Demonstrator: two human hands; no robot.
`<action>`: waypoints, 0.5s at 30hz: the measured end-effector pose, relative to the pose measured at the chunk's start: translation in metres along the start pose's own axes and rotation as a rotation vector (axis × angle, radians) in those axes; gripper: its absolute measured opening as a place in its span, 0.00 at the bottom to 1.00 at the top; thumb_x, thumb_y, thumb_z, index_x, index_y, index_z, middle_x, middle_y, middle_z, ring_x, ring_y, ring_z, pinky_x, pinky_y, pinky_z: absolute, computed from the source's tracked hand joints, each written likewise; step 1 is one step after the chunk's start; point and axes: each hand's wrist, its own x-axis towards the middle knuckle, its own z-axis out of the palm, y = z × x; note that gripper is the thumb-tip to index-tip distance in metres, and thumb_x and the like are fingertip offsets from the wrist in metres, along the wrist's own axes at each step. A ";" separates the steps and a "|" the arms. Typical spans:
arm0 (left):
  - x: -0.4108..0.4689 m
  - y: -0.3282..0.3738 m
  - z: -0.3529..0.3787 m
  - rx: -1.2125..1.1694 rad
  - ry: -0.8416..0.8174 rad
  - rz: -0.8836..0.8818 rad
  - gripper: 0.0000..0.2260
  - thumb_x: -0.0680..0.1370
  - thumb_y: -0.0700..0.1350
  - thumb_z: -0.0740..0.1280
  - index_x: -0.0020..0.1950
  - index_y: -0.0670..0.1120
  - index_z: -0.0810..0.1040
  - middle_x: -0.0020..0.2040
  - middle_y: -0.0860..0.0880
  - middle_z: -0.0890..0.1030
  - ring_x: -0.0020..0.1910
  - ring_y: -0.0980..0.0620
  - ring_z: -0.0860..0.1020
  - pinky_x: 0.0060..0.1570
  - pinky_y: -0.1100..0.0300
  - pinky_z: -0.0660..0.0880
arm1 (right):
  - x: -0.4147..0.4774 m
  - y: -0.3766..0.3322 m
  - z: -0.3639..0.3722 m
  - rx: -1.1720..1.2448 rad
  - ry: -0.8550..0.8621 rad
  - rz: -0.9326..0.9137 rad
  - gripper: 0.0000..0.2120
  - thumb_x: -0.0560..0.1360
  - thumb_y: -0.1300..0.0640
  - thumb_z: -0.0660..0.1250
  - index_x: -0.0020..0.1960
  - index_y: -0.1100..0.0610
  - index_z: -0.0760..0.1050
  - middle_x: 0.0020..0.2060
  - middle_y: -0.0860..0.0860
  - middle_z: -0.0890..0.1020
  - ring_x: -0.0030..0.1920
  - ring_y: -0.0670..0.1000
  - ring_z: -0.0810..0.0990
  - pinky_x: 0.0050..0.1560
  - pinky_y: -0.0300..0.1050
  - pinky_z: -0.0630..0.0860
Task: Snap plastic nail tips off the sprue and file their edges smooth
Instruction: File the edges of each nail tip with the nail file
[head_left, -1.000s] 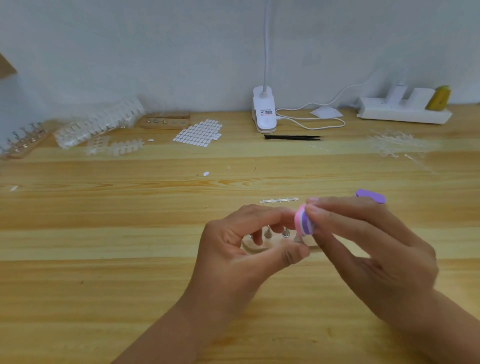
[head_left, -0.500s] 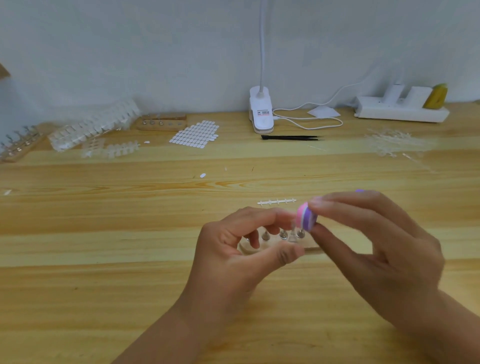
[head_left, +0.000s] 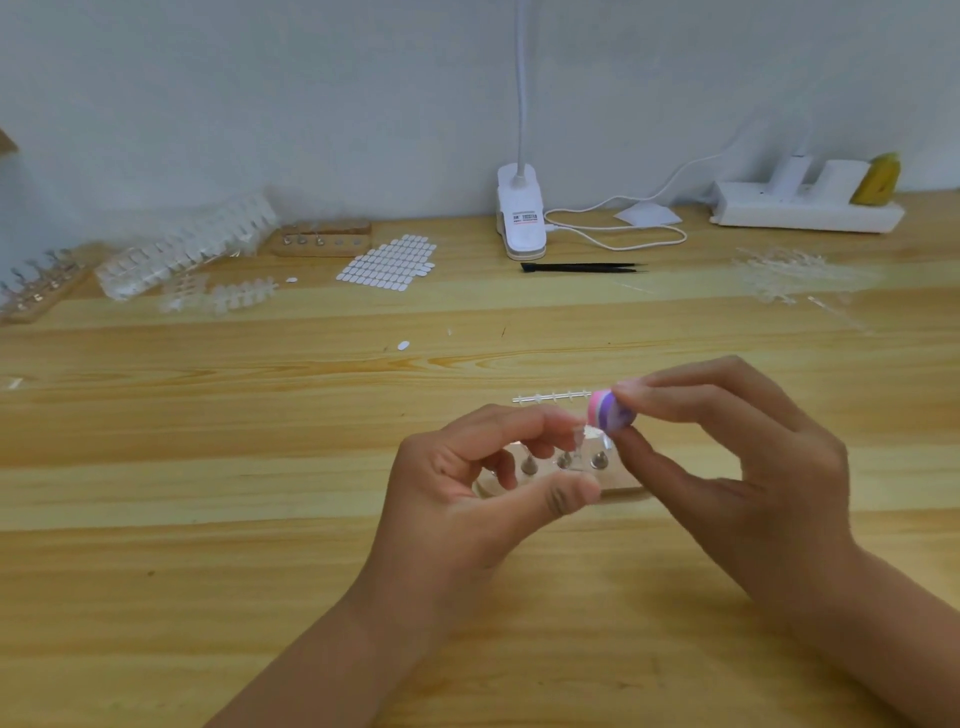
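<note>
While both hands are working low over the wooden table (head_left: 208, 571), the right hand (head_left: 753, 483) is pinching a pink-and-purple file block (head_left: 610, 415) between thumb and fingertips. The left hand (head_left: 467, 499) is curling its fingers beside it. A small clear nail tip (head_left: 579, 434) is showing at the forefinger's end, just beside the block; whether the hand is gripping it I cannot tell. A wooden peg holder (head_left: 621, 488) is sitting beneath the hands, and a bare sprue (head_left: 550, 398) is lying just behind them.

Plain pale wall (head_left: 260, 104) at 12 o'clock behind a light wooden table (head_left: 208, 571), white clip lamp (head_left: 521, 223) at 12 o'clock, white power strip (head_left: 800, 210) at 2 o'clock.
</note>
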 end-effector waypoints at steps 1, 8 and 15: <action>0.000 0.001 0.001 -0.004 -0.003 -0.001 0.14 0.65 0.48 0.78 0.50 0.52 0.86 0.45 0.51 0.84 0.43 0.53 0.76 0.41 0.58 0.72 | 0.000 -0.003 0.000 0.029 0.008 -0.014 0.12 0.72 0.67 0.75 0.54 0.60 0.79 0.48 0.50 0.82 0.51 0.42 0.81 0.56 0.33 0.75; 0.000 0.003 -0.001 -0.160 -0.010 -0.056 0.13 0.65 0.45 0.78 0.49 0.51 0.86 0.45 0.51 0.84 0.42 0.55 0.78 0.44 0.56 0.74 | 0.000 0.007 0.000 -0.005 -0.018 0.110 0.12 0.71 0.68 0.77 0.53 0.60 0.81 0.45 0.50 0.82 0.49 0.42 0.82 0.53 0.34 0.76; 0.001 -0.001 0.001 -0.248 -0.004 -0.116 0.11 0.74 0.40 0.69 0.56 0.46 0.84 0.42 0.48 0.86 0.41 0.58 0.82 0.42 0.70 0.75 | 0.005 0.000 -0.004 0.015 0.005 0.095 0.12 0.74 0.65 0.74 0.55 0.57 0.79 0.48 0.48 0.82 0.50 0.44 0.83 0.53 0.38 0.79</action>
